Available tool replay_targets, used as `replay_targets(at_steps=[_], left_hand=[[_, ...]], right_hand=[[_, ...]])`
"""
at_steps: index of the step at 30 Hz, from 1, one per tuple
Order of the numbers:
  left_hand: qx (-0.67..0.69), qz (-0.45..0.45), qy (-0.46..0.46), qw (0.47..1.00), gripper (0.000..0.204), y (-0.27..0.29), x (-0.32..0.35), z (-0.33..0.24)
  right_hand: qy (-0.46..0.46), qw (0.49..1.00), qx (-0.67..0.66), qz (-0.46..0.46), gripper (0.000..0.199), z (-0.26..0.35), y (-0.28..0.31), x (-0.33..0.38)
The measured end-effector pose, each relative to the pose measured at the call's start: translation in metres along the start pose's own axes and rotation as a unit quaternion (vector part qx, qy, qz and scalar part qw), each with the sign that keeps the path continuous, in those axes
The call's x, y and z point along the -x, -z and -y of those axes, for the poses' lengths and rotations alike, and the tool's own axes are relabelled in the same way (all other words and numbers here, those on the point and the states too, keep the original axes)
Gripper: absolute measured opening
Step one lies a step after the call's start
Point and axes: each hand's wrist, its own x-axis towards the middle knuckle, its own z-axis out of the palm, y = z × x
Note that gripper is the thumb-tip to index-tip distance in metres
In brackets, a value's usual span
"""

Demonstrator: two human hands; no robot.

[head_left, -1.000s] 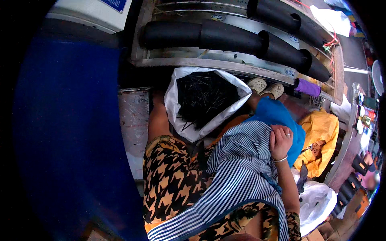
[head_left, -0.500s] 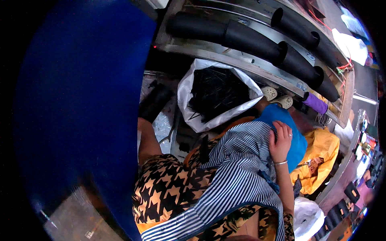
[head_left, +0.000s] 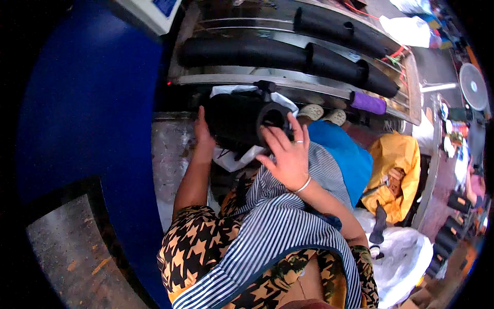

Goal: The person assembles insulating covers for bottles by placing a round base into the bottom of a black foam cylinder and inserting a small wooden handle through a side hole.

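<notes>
A thick black hollow tube point(head_left: 234, 121), with a round opening at its right end and a small black knob on its upper side, is held in front of me. My left hand point(head_left: 204, 126) grips its left end, its fingers partly hidden by the tube. My right hand point(head_left: 287, 159) is open with fingers spread, and its fingertips reach the rim of the opening. Under the tube is a white sack point(head_left: 234, 160), mostly covered by it. My lap is covered by a striped cloth point(head_left: 288, 221).
Several black tubes point(head_left: 247, 51) lie in rows on a metal-framed rack point(head_left: 190, 81) ahead. A purple wrap point(head_left: 368, 102) is on its edge. Cream clogs point(head_left: 311, 112) stand below. A yellow sack point(head_left: 404, 149) and white bag point(head_left: 404, 262) lie right; a blue panel point(head_left: 92, 113) fills the left.
My left hand has brought the black tube from the left side to over the white sack. My right hand has left the striped cloth and moved left to the tube's opening.
</notes>
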Motion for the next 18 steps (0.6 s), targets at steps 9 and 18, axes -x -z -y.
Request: replay_targets(at_steps=[9,18], left_hand=[[0.013,0.018,0.027,0.999,0.048,-0.049,0.029,0.035],[0.095,0.148,0.123,0.977,0.060,0.011,0.005,0.047]], right_hand=[[-0.130,0.989,-0.067,-0.004,0.054,-0.030,0.006,0.020],[0.049,0.999,-0.022,-0.004,0.072,0.008,0.022,0.007]])
